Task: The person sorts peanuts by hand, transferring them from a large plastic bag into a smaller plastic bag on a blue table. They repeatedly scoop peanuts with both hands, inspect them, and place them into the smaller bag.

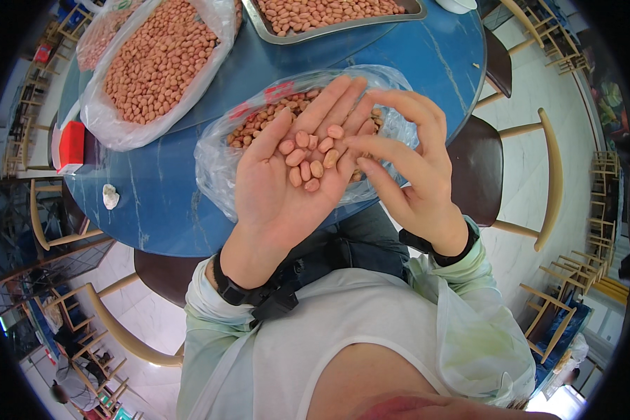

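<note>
My left hand [289, 178] is held palm up with several shelled peanuts [295, 157] lying loose on the palm and finger bases. Just to its right, my right hand [415, 157] has its fingers apart and bent, with the fingertips beside the left fingers; no peanut shows between them. Beneath both hands a clear plastic bag [215, 168] with red print lies spread on the blue table, holding more peanuts [265, 118]. The hands hide part of this bag and its contents.
A white plastic bag of peanuts [131, 139] and a metal tray [315, 35] of peanuts stand farther back. A red and white box [72, 147] and a crumpled white tissue [111, 197] are at the left. Chairs [475, 168] surround the round table [163, 210]. A person [76, 386] is at the far lower left.
</note>
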{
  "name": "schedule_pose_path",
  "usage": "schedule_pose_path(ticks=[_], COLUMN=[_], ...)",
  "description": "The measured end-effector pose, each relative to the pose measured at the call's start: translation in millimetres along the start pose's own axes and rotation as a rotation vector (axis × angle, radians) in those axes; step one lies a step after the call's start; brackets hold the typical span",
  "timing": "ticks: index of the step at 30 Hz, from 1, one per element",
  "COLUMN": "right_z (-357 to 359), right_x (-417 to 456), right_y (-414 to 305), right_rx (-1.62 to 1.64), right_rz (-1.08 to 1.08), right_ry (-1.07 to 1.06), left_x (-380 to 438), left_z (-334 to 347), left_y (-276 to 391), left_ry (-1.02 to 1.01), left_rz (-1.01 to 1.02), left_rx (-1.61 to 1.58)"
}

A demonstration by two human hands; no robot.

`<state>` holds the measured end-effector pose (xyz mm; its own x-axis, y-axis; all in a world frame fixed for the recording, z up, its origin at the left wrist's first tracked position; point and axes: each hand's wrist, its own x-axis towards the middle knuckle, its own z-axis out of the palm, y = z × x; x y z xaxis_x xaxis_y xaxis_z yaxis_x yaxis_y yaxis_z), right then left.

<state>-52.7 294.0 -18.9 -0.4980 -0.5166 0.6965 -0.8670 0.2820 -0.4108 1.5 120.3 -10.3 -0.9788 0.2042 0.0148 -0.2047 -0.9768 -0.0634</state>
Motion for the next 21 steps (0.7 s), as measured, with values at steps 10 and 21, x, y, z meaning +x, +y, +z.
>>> schedule_pose_path(ticks=[10, 21], right_z=[1.2, 5.5], right_x=[2.1, -6.3], right_y=[-9.7, -6.1], right_rx=[0.077, 0.192], right_rz=[0.058, 0.240], right_ry=[-0.077, -0.008], left_x=[2.9, 4.7], left_z=[0.8, 0.6], left_y=[-3.8, -4.0], left_ry=[0.037, 0.062], left_rz=[-0.016, -0.029], left_rx=[0.111, 0.041])
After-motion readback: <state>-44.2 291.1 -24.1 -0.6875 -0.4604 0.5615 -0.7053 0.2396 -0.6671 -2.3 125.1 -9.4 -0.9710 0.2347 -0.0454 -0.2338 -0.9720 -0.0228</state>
